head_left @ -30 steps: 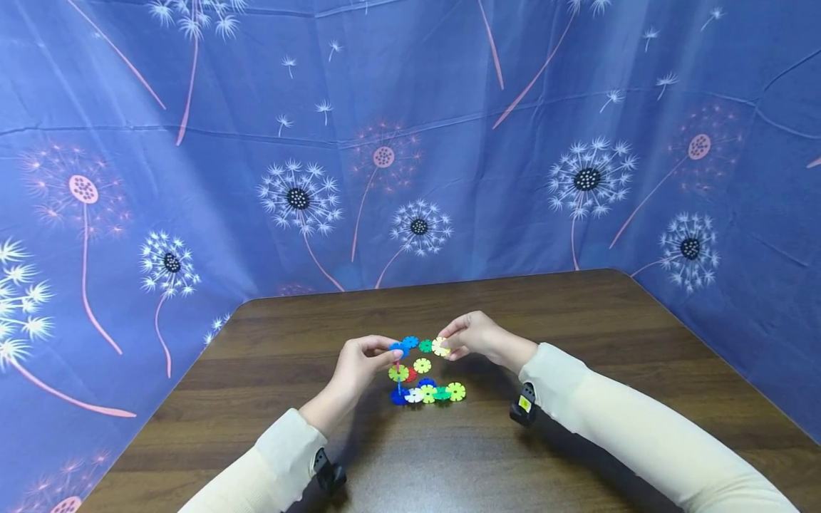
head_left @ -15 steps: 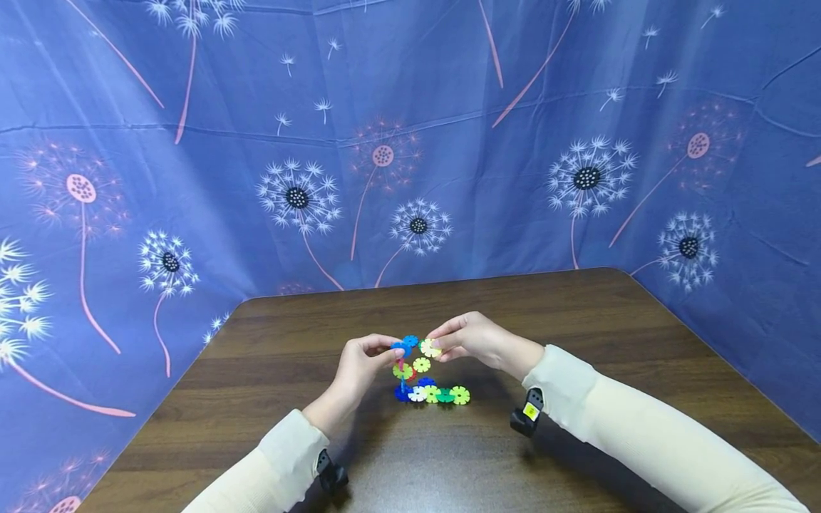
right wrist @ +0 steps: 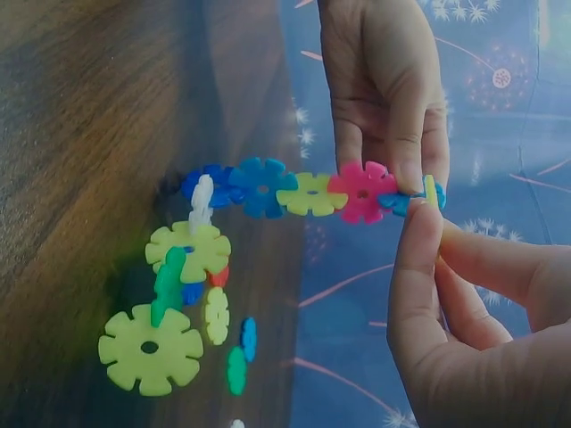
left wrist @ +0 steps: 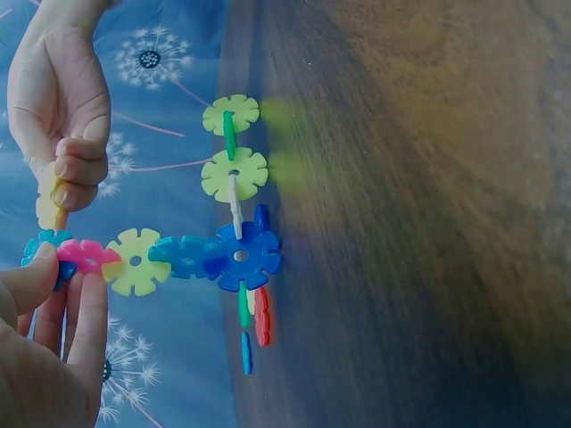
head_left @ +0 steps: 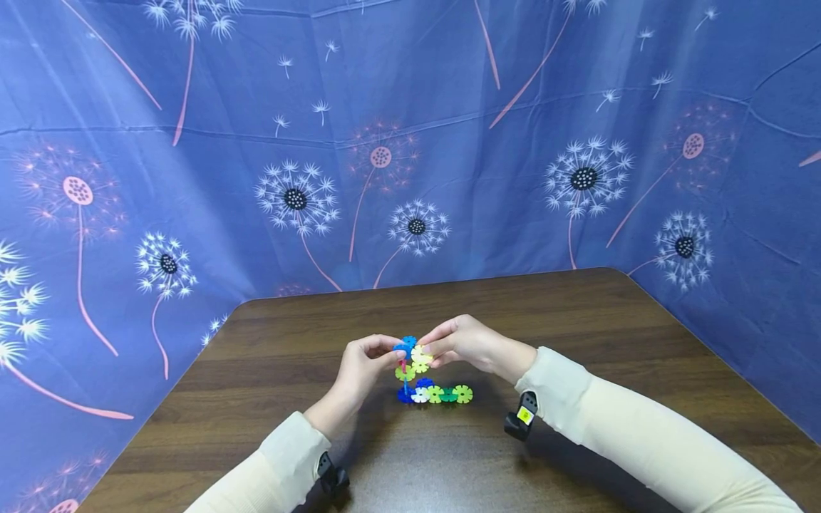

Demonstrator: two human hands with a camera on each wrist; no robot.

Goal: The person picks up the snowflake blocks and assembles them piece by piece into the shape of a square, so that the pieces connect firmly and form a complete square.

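A column of interlocking flower-shaped plastic discs rises from the table: dark blue disc (left wrist: 243, 257) at the base, then blue, yellow (left wrist: 137, 262), pink (right wrist: 363, 192) and a light blue disc (head_left: 402, 350) on top. My left hand (head_left: 357, 367) pinches that top disc between thumb and fingers. Between my right hand's (head_left: 473, 345) thumb and fingertips is a yellow disc (head_left: 420, 355), its edge right at the light blue disc in the right wrist view. From the base a row runs right: white disc (head_left: 420, 395), yellow, green disc (right wrist: 168, 285) and an end yellow disc (head_left: 462, 394).
Behind the column lie more discs, including a yellow one (right wrist: 217, 315), a green one (right wrist: 236, 370), a blue one (right wrist: 249, 339) and a red one (left wrist: 262, 316). The brown table (head_left: 545, 306) reaches back to a blue dandelion-print curtain (head_left: 500, 178).
My right hand has moved left with the yellow disc, up to the top of the column, and now covers the green disc behind. The column and its row have shifted slightly right.
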